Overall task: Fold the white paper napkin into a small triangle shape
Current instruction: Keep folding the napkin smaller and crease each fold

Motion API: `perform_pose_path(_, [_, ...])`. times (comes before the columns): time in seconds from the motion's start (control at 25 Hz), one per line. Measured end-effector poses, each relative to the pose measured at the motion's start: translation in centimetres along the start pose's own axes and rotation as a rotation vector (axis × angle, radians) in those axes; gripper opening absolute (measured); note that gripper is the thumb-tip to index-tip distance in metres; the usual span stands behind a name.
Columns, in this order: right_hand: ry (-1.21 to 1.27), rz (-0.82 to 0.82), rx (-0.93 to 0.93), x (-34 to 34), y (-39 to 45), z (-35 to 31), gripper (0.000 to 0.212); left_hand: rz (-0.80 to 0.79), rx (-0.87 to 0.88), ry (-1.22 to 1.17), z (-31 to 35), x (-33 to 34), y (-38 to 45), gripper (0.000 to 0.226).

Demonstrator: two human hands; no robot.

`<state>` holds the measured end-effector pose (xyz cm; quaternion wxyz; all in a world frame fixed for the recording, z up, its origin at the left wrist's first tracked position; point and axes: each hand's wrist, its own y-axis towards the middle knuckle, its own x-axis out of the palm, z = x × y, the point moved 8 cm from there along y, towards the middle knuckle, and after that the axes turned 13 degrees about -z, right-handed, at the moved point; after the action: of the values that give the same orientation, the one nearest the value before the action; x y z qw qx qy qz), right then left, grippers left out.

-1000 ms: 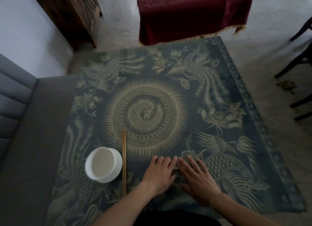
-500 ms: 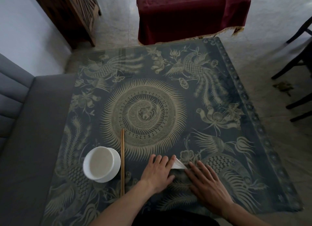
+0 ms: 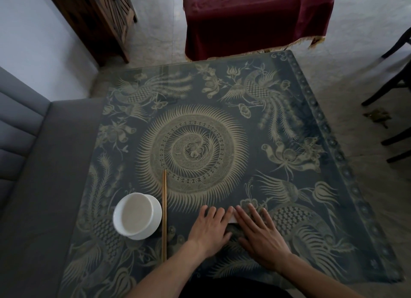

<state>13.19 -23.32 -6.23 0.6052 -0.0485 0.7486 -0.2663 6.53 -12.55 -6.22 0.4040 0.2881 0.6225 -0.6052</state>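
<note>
1. While both palms are flat on the patterned table (image 3: 289,124), the white paper napkin (image 3: 232,218) is almost totally buried. Only a small white sliver shows in the gap between the two index fingers, near the front edge of the table.
2. Left hand (image 3: 210,227): fingers straight and close together, pressing down, not pinching anything. Right hand (image 3: 259,231): fingers a bit more fanned, also flat and pressing. Their inner edges nearly touch right over the napkin.
3. Key relation, I'd say: the napkin sits directly under and between the hands, so neither has to reach. The right hand seems to cover more of it. Can't tell which way its long edge or fold line runs, too much is hidden.
4. My guess is this is a crease being flattened, so it's probably already folded down small.
5. White bowl (image 3: 136,216) and wooden chopsticks (image 3: 164,213) sit off to the left, well clear of the hands.
</note>
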Motion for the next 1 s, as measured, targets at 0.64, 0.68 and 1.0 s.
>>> perform_pose_path(0.64, [0.093, 0.08, -0.006, -0.3, 0.2, -0.2, 0.064, 0.212, 0.0, -0.227, -2.4, 0.7, -4.3, 0.038])
perform_pose_path(0.68, [0.138, 0.105, 0.011, -0.6, 0.4, -0.1, 0.062, 0.221, -0.043, -0.308, -2.9, 0.1, -3.8, 0.032])
perform_pose_path(1.0, [0.337, 0.106, 0.208, -3.3, 3.6, 1.6, 0.042, 0.101, -0.335, -0.49, -3.7, -2.3, 0.6, 0.034])
